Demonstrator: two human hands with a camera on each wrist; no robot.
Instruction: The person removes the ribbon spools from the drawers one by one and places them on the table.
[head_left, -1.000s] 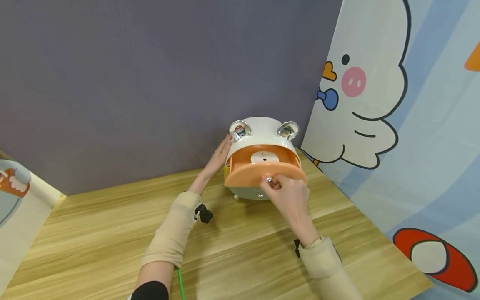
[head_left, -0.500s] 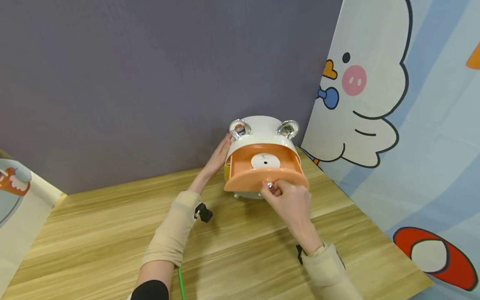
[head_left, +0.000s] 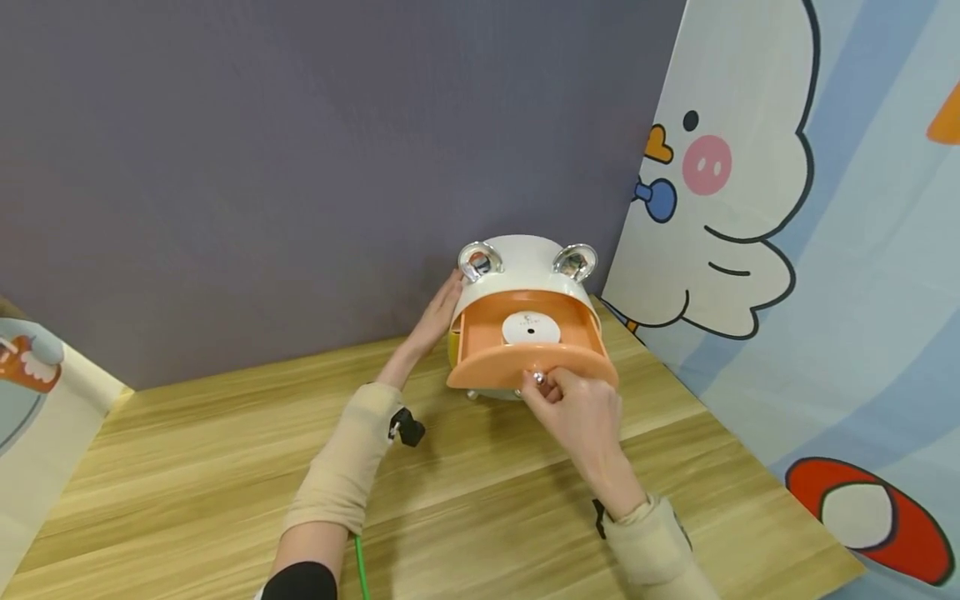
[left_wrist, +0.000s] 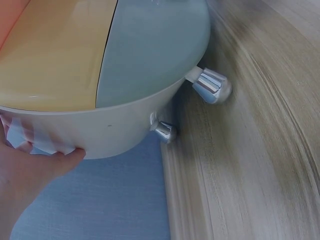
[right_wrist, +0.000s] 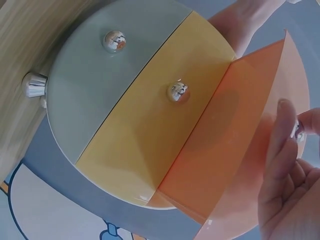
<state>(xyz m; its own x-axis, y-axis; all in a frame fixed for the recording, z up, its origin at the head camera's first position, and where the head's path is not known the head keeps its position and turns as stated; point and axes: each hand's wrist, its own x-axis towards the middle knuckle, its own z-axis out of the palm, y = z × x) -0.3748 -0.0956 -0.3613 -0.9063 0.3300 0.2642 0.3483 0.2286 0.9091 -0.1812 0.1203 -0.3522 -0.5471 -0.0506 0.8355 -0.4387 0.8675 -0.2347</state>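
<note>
In the head view, the cabinet (head_left: 525, 262) stands on the desk (head_left: 465, 500), its orange drawer (head_left: 498, 367) open with a white disc (head_left: 531, 323) inside. The right hand (head_left: 583, 410) pinches the drawer's knob (head_left: 539, 377); the left hand (head_left: 437, 318) lies open, fingers fairly straight, against the cabinet's side. In the left wrist view, that hand touches the pale shell (left_wrist: 107, 131), well apart from two silver feet (left_wrist: 212, 86). In the right wrist view, the yellow drawer (right_wrist: 152, 120) and green drawer (right_wrist: 102, 82) are closed.

A gray wall (head_left: 300, 175) and cartoon-printed panel (head_left: 862, 275) border the wood-grain tabletop (head_left: 480, 500)
</note>
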